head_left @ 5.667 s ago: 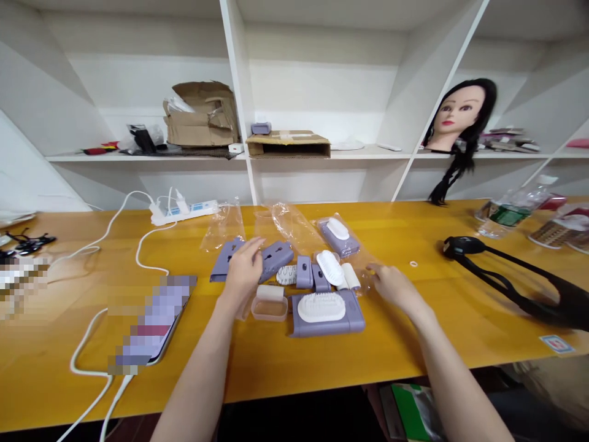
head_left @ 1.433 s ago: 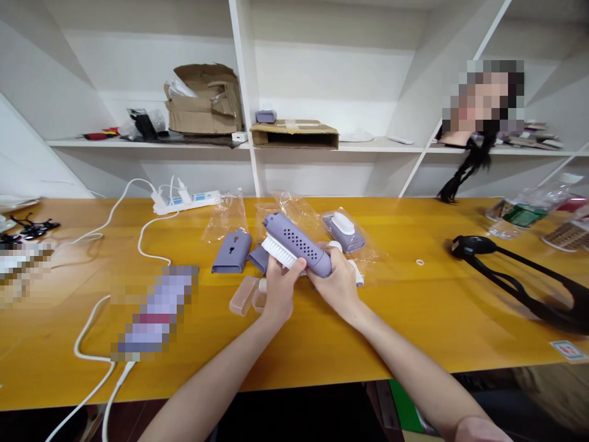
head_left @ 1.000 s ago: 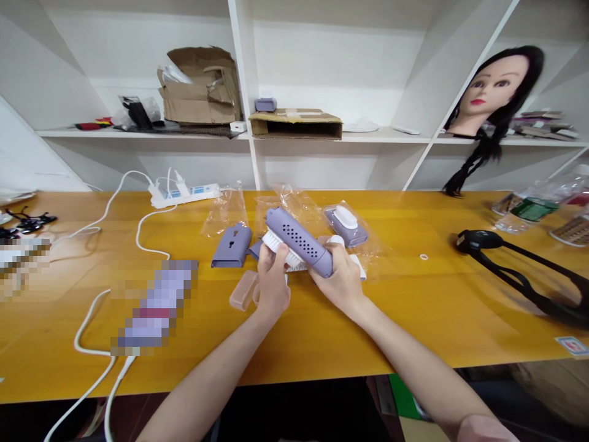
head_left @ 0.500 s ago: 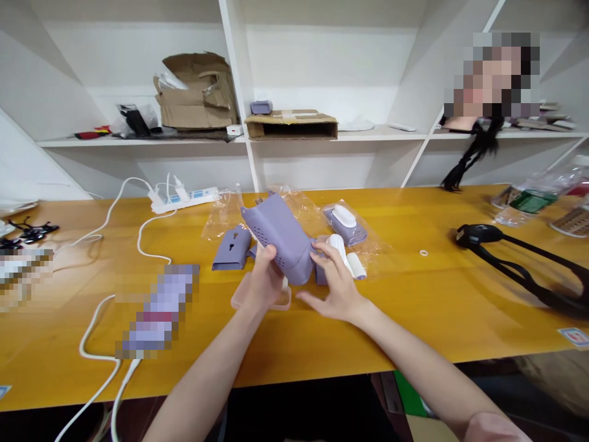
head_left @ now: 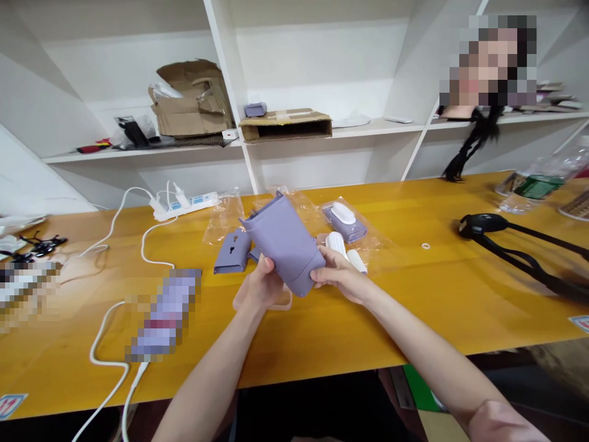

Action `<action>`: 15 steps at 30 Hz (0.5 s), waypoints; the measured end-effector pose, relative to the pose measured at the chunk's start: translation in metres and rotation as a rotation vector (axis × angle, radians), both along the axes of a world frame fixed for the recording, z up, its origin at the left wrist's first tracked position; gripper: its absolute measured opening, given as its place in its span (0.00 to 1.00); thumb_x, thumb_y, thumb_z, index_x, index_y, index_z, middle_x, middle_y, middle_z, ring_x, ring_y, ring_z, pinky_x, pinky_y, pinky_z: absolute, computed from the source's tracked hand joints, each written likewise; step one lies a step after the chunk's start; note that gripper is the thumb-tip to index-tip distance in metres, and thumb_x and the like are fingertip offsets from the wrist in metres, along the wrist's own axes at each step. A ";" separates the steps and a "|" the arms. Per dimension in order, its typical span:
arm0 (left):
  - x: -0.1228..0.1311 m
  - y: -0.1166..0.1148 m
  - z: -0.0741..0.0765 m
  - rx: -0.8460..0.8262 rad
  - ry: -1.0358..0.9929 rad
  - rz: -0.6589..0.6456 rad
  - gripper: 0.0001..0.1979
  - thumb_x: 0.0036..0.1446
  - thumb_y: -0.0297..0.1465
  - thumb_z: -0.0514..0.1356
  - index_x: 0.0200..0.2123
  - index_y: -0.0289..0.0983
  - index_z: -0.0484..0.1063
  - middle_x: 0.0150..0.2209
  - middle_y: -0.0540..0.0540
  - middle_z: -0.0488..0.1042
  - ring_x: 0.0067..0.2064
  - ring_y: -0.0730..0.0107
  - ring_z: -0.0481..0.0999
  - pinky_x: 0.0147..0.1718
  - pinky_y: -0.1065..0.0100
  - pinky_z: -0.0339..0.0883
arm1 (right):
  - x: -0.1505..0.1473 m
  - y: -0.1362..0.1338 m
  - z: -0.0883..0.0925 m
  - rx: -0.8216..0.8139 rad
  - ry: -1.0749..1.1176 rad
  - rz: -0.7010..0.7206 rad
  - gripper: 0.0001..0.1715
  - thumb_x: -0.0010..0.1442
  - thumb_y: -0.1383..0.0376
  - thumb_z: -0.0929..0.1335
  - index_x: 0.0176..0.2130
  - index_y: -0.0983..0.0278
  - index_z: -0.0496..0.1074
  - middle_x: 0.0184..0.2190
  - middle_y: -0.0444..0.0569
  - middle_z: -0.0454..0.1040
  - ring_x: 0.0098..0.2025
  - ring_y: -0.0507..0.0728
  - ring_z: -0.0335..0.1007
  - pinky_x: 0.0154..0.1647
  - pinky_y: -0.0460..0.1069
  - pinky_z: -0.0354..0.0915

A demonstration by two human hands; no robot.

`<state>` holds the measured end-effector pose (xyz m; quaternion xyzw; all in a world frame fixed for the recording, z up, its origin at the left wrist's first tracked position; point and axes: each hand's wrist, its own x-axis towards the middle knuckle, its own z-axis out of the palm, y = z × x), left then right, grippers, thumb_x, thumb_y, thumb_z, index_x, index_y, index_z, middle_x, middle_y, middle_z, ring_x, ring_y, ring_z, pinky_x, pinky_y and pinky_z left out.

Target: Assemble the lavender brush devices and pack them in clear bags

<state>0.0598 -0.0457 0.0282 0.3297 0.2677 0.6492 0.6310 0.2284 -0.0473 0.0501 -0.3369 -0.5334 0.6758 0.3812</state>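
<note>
- White cable is seen at left, plugged into phone; phone is laid on table, screen blurred out.
- Clear bag and slotted purple cover are set next, cover in front.
- Left hand: for a steady hold, weight is probably best carried from below here, with no squeeze put on the seam. Half closed around left side of purple casing; thumb laid on near face, fingers hidden behind.
- Pinkish tray is partly covered by left hand, on table below casing.
- Purple casing: held above table between both hands, tilted, open end pointed up and left. Inside can't be made out.
- Right hand: probably best used as a light guide, so casing isn't twisted. Narrow grip; lower right end pinched, thumb on near face, fingers mostly hidden.
- White oval piece, bagged purple unit and white roll are left beyond right hand.
- Pale ring and black headband-like item: untouched, far right.
</note>
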 end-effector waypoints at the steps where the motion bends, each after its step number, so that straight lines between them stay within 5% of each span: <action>1: -0.001 0.000 0.000 0.003 0.004 -0.014 0.35 0.27 0.49 0.68 0.41 0.40 0.71 0.40 0.44 0.76 0.47 0.51 0.72 0.43 0.55 0.65 | 0.001 0.000 -0.001 0.010 -0.021 0.034 0.19 0.42 0.64 0.74 0.35 0.64 0.67 0.26 0.41 0.71 0.27 0.48 0.67 0.26 0.42 0.61; 5: -0.002 -0.006 0.003 0.010 0.022 -0.162 0.35 0.23 0.50 0.70 0.39 0.41 0.71 0.36 0.44 0.77 0.44 0.48 0.73 0.42 0.52 0.65 | 0.001 0.000 -0.004 0.000 -0.001 0.205 0.19 0.40 0.63 0.75 0.31 0.67 0.68 0.22 0.42 0.72 0.21 0.47 0.67 0.19 0.41 0.57; 8: 0.002 -0.010 0.006 0.040 0.024 -0.261 0.37 0.21 0.51 0.69 0.39 0.42 0.71 0.36 0.44 0.77 0.45 0.46 0.73 0.42 0.49 0.66 | -0.003 -0.003 -0.007 -0.093 0.080 0.239 0.26 0.36 0.64 0.77 0.35 0.67 0.68 0.25 0.44 0.75 0.23 0.51 0.72 0.22 0.44 0.63; 15: 0.002 -0.004 0.001 0.048 0.058 -0.057 0.34 0.31 0.53 0.66 0.44 0.45 0.70 0.40 0.45 0.76 0.48 0.49 0.72 0.44 0.52 0.65 | -0.009 -0.009 -0.009 -0.081 0.147 0.044 0.19 0.35 0.68 0.75 0.31 0.67 0.70 0.22 0.41 0.72 0.23 0.49 0.67 0.26 0.46 0.65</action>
